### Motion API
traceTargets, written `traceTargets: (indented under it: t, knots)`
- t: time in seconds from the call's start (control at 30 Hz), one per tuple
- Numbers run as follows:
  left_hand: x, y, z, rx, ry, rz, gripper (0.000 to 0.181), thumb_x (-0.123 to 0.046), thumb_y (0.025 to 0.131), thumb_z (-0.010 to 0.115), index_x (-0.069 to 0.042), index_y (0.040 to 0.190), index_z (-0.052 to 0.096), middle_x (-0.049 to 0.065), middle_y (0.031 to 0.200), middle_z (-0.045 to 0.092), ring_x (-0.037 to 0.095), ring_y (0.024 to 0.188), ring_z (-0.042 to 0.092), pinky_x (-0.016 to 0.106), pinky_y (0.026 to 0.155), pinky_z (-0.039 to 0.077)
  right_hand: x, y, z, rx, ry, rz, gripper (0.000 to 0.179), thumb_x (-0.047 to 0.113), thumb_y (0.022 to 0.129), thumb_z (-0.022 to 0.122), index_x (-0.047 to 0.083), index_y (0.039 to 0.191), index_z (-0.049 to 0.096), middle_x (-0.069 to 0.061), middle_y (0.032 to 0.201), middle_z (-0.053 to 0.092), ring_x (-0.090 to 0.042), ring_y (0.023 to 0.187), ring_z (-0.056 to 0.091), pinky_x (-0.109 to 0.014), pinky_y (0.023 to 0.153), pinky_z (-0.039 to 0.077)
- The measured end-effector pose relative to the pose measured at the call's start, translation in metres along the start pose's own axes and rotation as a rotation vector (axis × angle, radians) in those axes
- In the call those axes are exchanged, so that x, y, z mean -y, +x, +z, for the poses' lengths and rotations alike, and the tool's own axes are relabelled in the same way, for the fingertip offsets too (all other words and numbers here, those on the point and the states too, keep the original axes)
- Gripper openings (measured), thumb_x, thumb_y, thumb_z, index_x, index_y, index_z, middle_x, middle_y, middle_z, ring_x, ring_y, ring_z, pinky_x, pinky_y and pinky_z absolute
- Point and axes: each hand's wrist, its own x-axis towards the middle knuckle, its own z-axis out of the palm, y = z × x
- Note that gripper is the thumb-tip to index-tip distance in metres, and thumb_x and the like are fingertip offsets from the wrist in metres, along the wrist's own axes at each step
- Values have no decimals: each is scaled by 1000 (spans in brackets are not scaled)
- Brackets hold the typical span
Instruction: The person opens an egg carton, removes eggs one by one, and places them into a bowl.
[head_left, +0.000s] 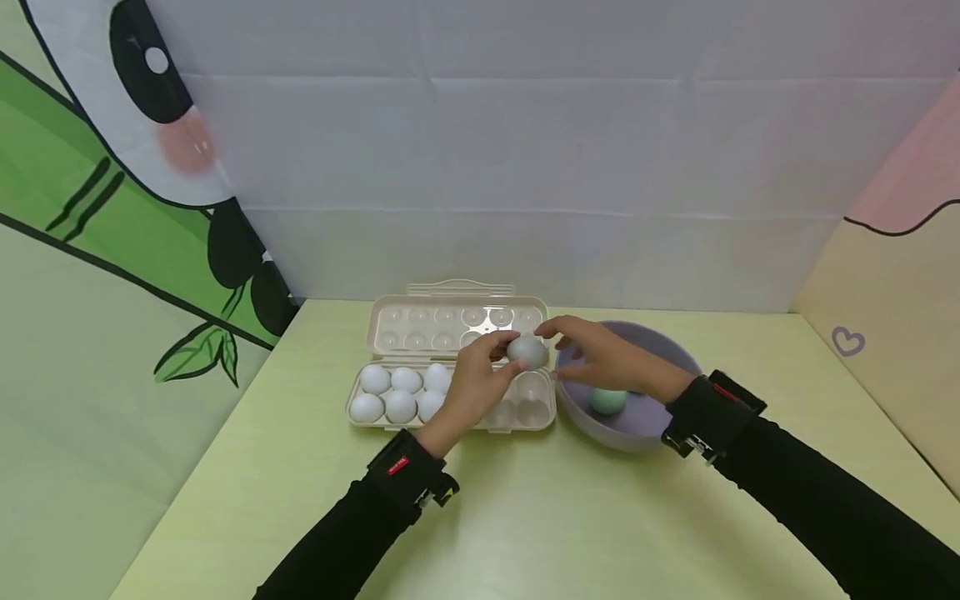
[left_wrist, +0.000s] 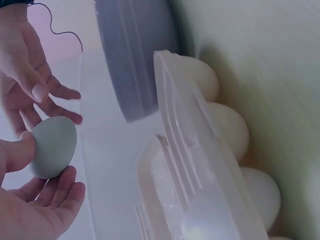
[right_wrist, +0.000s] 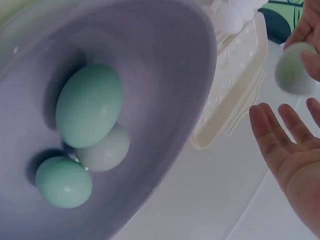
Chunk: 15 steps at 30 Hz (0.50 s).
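Note:
My left hand pinches a pale grey-green egg between thumb and fingers, holding it above the right half of an egg carton. White eggs sit in the left part of the carton, whose lid is folded back. Just right of the held egg is my right hand, fingers spread and apart from the egg, over the edge of a purple bowl. Inside the bowl, the right wrist view shows two green eggs and a paler egg.
Carton and bowl stand side by side on a light yellow-green table. A pale cloth backdrop rises behind them, with a cartoon drawing on the left and a small purple heart on the right.

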Motion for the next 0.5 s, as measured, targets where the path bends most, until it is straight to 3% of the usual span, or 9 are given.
traceTargets:
  t: [0.13,0.27,0.5]
  knots:
    - [-10,-4,-1,-4,-72,-20,35,-11,79,68,-3,110,56,11,100,61,19,87,60,32,81,48,9,4,12,-58,62,-43,50,11,79,69,13,122,44,-2,119,47,-22,96,52,-42,77,48]
    - [-14,-8,-1,-2,-140,-28,35,-14,80,67,-3,111,56,11,101,62,19,88,60,32,80,48,16,6,20,-130,21,-91,46,12,79,69,14,119,47,2,112,49,-17,93,50,-34,73,49]
    - [-13,-12,-1,6,-167,-25,35,-15,80,67,-5,112,56,10,105,61,19,91,60,37,83,47,19,4,24,-178,-38,-127,43,11,78,70,12,115,49,1,108,51,-14,91,50,-30,69,48]
